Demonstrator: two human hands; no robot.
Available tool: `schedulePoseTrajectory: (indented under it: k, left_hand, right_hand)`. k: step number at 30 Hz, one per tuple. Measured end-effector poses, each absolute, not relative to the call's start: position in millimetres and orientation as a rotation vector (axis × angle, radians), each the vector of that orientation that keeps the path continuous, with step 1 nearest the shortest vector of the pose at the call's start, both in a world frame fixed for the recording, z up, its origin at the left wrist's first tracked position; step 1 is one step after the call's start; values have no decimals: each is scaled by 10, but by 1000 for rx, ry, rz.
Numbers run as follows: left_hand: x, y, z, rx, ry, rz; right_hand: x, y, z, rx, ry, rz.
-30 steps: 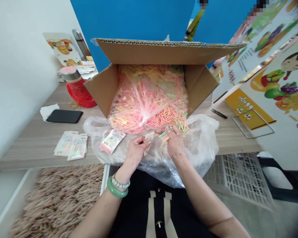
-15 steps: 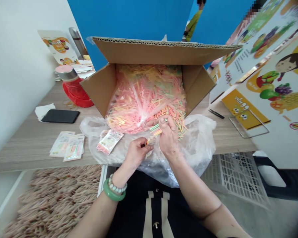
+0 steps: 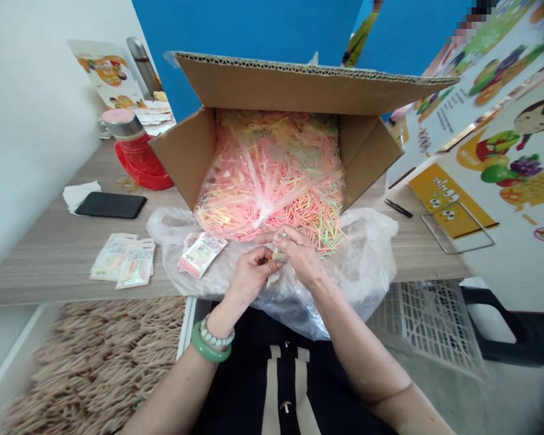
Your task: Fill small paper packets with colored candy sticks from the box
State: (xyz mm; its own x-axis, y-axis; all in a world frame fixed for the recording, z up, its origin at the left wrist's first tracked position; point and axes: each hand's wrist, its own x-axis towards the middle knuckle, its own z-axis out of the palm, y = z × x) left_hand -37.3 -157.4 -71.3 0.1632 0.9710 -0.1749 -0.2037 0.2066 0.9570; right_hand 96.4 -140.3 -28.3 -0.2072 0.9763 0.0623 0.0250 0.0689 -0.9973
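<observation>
My left hand (image 3: 248, 277), with a green bangle and a beaded bracelet on its wrist, pinches a small printed packet (image 3: 277, 256). Against that packet's upper end is my right hand (image 3: 303, 258), its fingers closed around a few thin pastel sticks (image 3: 283, 235). Those sticks are mostly covered by the fingers, so I cannot tell how far they reach inside the packet. Just beyond both hands, a clear bag full of pink, yellow and green sticks (image 3: 299, 205) spills toward me from a cardboard box (image 3: 367, 157). Crumpled clear plastic (image 3: 367, 254) lies under the hands.
Filled packets lie on the plastic (image 3: 202, 254) and on the table at left (image 3: 136, 264). Further left are a black phone (image 3: 111, 205), a tissue and a flask in red wrap (image 3: 138, 154). Tweezers (image 3: 398, 208) rest at right. Below left, a bin holds many packets (image 3: 104, 356).
My right hand has come down and left with the sticks, from above the packet to its upper end. More of the sticks is now hidden. The whole view has shifted slightly.
</observation>
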Motion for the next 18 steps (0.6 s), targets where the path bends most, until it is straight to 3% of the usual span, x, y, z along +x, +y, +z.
schedulePoseTrajectory:
  k: [5,12,18]
  left_hand:
    - [-347,-1557,-656,1094,1010,1046]
    - [-422,-1575,-696,769,919,1173]
    - [-506,-1596,-676,733,878,1210]
  right_hand:
    - [961,-1393,-394,-1067,-1512,1218]
    - [1240,-1449,-319,-1045,-1962,1219]
    - [1231,-1512,-473,-1230,-1655,1255]
